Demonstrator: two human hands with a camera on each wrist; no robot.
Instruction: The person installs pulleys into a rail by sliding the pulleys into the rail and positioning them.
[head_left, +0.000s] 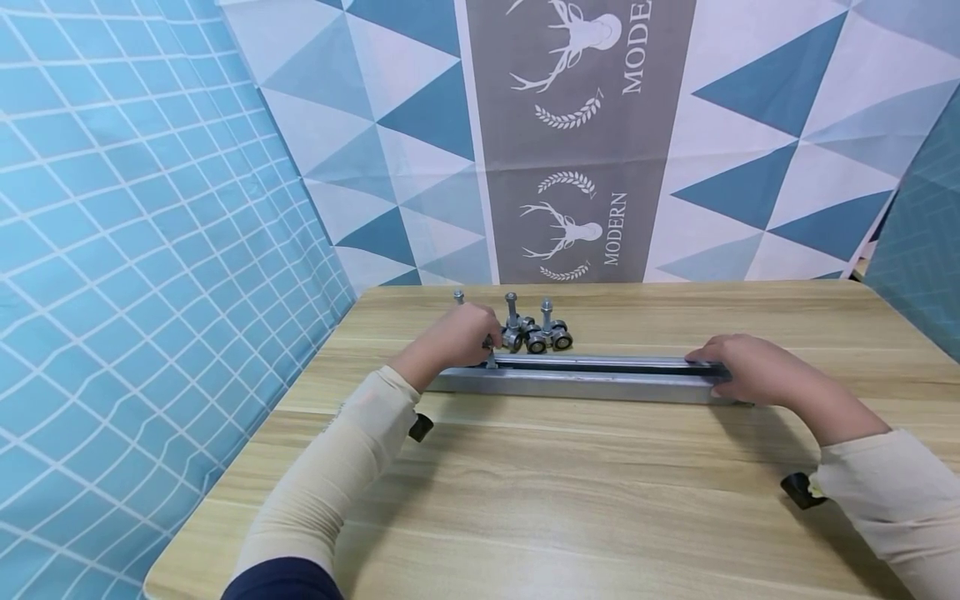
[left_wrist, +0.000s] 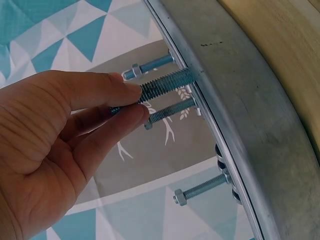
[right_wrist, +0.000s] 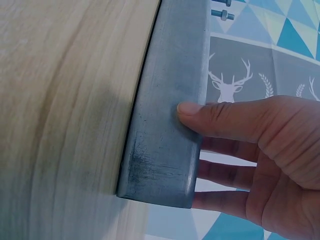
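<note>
A long metal channel rail (head_left: 585,385) lies across the table with its slot facing up. My left hand (head_left: 467,335) is at its left part, thumb and fingertips pinching a threaded bolt (left_wrist: 169,84) that stands up from the slot. Whatever the bolt's lower end joins is hidden inside the rail. My right hand (head_left: 757,371) grips the rail's right end, the thumb on the near side wall (right_wrist: 162,115) and the fingers over the far side.
Behind the rail stand roller trolleys with upright bolts: one trolley (head_left: 547,335) on the right, another trolley (head_left: 512,323) beside it, and a further bolt (head_left: 459,296) partly hidden by my left hand. The wooden table (head_left: 525,492) meets patterned cloth at the back and left.
</note>
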